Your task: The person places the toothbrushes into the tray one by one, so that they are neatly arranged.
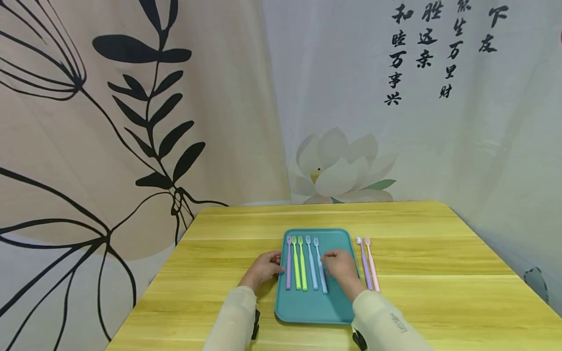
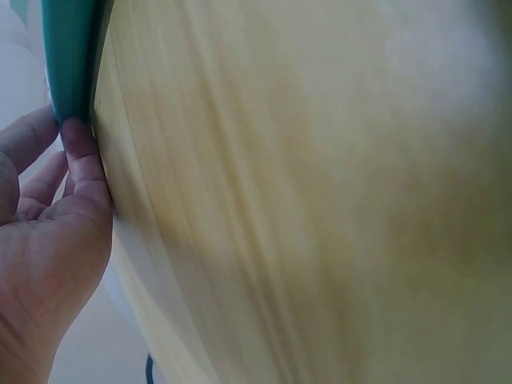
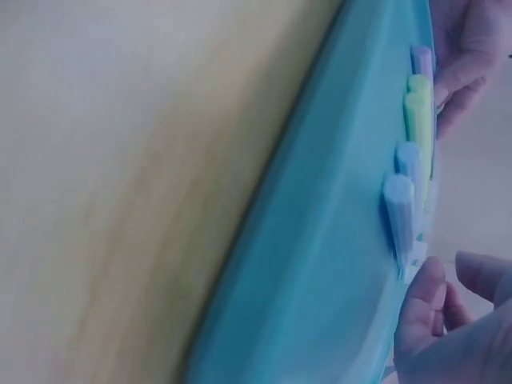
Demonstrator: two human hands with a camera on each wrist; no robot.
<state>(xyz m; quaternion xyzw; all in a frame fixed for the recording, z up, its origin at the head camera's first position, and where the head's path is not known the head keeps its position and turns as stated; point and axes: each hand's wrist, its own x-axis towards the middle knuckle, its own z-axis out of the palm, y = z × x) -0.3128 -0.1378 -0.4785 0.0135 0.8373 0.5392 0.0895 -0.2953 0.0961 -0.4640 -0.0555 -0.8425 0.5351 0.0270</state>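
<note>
A teal tray point(image 1: 313, 311) lies on the table, with a row of toothbrushes on it, heads toward the far side. From left to right these are a purple toothbrush point(image 1: 288, 273), two yellow-green toothbrushes point(image 1: 303, 273) and two blue ones. My left hand point(image 1: 262, 268) pinches the tray's left rim between thumb and finger, as the left wrist view shows. Over the tray, my right hand point(image 1: 342, 269) is beside the rightmost blue toothbrush point(image 1: 324, 283). In the right wrist view, its thumb and fingers are apart, fingertips close to that brush.
Just right of the tray, a purple toothbrush point(image 1: 365, 268) and a pink toothbrush point(image 1: 372, 268) lie side by side on the wooden table point(image 1: 439, 292). Behind the table hangs a printed curtain point(image 1: 237, 122) with plants, a lotus and writing.
</note>
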